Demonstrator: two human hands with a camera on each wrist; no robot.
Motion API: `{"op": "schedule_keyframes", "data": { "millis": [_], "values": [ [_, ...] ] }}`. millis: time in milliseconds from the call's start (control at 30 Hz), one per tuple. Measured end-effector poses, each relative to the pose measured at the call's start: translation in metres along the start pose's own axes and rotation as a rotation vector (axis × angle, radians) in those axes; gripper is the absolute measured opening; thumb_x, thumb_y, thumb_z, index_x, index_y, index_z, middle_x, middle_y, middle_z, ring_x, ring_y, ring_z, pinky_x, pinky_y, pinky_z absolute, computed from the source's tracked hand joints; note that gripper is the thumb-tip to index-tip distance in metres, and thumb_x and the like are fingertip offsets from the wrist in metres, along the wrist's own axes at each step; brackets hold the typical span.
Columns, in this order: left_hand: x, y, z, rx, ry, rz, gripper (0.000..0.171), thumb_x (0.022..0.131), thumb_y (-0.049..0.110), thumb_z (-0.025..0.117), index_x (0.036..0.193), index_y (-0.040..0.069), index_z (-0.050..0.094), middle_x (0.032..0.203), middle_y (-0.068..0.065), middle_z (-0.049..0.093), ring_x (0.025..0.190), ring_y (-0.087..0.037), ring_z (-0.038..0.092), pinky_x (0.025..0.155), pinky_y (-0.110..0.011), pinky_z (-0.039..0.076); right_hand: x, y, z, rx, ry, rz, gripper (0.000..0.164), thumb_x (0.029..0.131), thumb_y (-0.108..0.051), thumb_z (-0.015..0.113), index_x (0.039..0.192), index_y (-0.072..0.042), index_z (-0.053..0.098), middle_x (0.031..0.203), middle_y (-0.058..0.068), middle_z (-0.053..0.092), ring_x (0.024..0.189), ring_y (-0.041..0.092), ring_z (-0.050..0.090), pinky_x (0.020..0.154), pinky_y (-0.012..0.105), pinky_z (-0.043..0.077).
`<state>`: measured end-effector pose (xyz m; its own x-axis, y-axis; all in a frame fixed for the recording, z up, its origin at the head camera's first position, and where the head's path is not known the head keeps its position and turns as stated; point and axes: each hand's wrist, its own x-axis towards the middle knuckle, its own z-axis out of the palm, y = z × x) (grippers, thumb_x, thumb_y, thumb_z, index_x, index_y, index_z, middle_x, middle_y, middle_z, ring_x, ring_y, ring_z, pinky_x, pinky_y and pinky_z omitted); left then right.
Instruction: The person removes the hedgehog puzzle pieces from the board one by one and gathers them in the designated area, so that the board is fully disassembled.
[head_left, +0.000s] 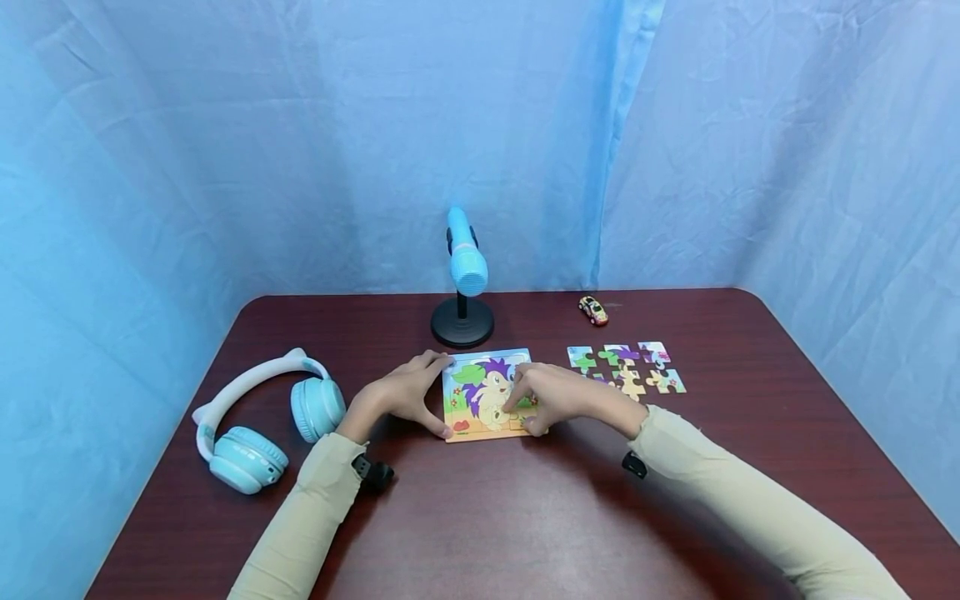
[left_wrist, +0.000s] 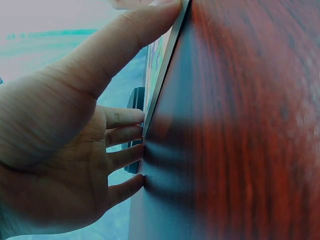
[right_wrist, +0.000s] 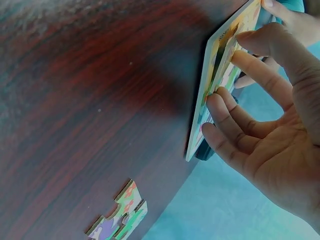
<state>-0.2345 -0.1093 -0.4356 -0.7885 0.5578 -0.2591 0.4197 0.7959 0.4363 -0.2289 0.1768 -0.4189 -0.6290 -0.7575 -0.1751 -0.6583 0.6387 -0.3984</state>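
Note:
A jigsaw board [head_left: 480, 392] with a purple-spined cartoon hedgehog lies flat on the table. My left hand [head_left: 408, 390] is at its left side, thumb at the near corner and fingers spread toward the far corner; the left wrist view shows the thumb [left_wrist: 145, 25] against the board's edge. Over the right part of the board, my right hand [head_left: 555, 393] pinches a puzzle piece [right_wrist: 226, 62] between thumb and index finger. That piece sits slightly raised over a dark gap in the board, and its picture is mostly hidden. The other right fingers rest low over the board.
Several loose puzzle pieces [head_left: 628, 368] lie right of the board, with a toy car [head_left: 593, 311] behind them. A blue microphone [head_left: 468, 271] on a black stand [head_left: 462, 323] is behind the board. Cat-ear headphones [head_left: 247, 457] lie at left. Blue curtains [head_left: 420, 142] surround the table.

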Motion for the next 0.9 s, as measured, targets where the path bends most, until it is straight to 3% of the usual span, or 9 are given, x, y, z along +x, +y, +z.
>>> {"op": "schedule_keyframes", "data": {
  "millis": [167,400,667,900],
  "values": [
    [0.0,0.0,0.0,-0.003,0.0,0.001,0.12,0.073,0.055,0.088,0.162,0.008,0.023,0.161,-0.017,0.032,0.143,-0.034,0.039,0.117,-0.053,0.04,-0.001,0.0,0.0,-0.01,-0.014,0.022,0.037,0.077,-0.014,0.08,0.114,-0.021,0.08,0.112,0.003,0.064,0.098,0.016,0.056,0.076,0.029,0.05],
    [0.003,-0.002,0.001,0.016,-0.001,0.009,0.12,0.073,0.056,0.087,0.162,0.008,0.023,0.161,-0.017,0.03,0.143,-0.035,0.039,0.117,-0.054,0.039,-0.008,0.001,0.002,-0.026,0.027,-0.002,0.041,0.078,-0.015,0.078,0.118,-0.021,0.077,0.111,0.004,0.062,0.09,0.017,0.052,0.068,0.027,0.044],
    [0.001,-0.001,0.0,0.012,0.003,0.015,0.12,0.074,0.056,0.087,0.162,0.007,0.022,0.162,-0.018,0.029,0.143,-0.036,0.039,0.116,-0.054,0.039,-0.021,0.005,0.006,-0.058,0.051,-0.008,0.037,0.083,-0.023,0.081,0.119,-0.021,0.075,0.122,0.005,0.063,0.106,0.018,0.054,0.083,0.035,0.051],
    [0.001,0.0,-0.001,0.008,0.008,0.022,0.119,0.074,0.053,0.087,0.162,0.005,0.023,0.161,-0.02,0.029,0.143,-0.038,0.039,0.116,-0.055,0.039,-0.032,0.009,0.008,-0.05,0.065,0.004,0.034,0.084,-0.018,0.08,0.118,-0.021,0.076,0.117,0.003,0.062,0.102,0.016,0.052,0.079,0.032,0.05]
  ]
}}
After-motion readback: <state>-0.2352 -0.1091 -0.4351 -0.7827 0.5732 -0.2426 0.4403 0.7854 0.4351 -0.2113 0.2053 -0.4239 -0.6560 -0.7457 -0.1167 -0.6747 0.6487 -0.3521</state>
